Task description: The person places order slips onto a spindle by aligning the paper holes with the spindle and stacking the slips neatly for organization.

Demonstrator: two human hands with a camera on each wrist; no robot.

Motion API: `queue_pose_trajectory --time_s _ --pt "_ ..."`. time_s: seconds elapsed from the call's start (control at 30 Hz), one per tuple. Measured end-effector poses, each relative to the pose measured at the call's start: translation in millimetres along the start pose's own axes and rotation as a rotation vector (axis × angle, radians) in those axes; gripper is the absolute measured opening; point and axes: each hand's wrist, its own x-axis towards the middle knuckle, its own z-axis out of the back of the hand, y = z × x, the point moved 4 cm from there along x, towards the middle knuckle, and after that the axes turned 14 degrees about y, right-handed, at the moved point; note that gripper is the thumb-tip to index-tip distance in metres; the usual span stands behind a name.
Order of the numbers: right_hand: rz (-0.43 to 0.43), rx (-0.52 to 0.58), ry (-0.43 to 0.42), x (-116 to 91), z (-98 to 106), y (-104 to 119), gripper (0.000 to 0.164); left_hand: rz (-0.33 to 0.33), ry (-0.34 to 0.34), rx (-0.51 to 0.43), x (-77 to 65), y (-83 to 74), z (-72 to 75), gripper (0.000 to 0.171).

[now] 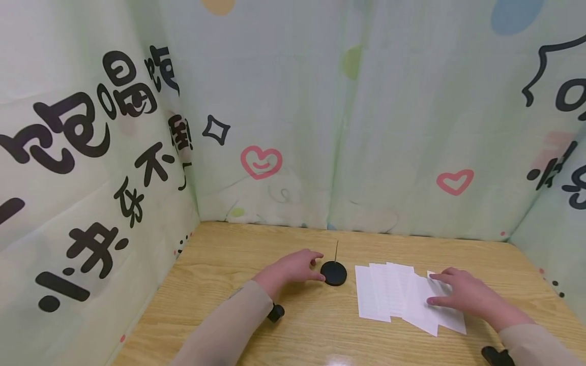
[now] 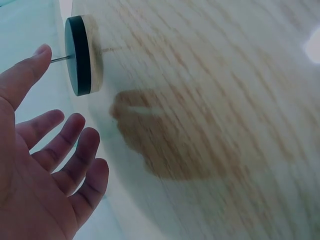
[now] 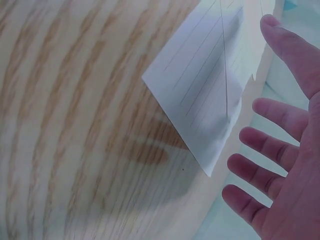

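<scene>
A round black base with a thin upright metal spike, a paper spike (image 1: 333,273), stands near the middle of the table. Just left of it is my left hand (image 1: 296,266), fingers relaxed and parted, holding nothing. In the left wrist view the thumb appears close to the spike (image 2: 78,56); whether it touches the base I cannot tell. Several white lined paper slips (image 1: 389,292) lie overlapping in a fanned row to the right of the spike. Over the rightmost slip (image 3: 200,85) hovers my right hand (image 1: 462,292), fingers spread, with nothing in its grasp.
The wood-grain table (image 1: 220,254) is bounded at the back by a pale printed curtain (image 1: 293,101). Another stretch of curtain with black lettering (image 1: 91,203) runs along the left side. More curtain hangs at the right.
</scene>
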Motion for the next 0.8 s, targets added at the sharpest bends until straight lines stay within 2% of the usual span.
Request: queue_pose_trajectory --time_s 0.37,0.8 --pt "0.014 -0.017 0.006 3 -4 -4 0.085 0.018 0.008 0.053 9.0 1.2 -3.5 0.069" --pt "0.008 0.019 0.018 8 -11 -6 0.084 0.049 0.029 0.069 13.1 -7.6 -4.7 0.070"
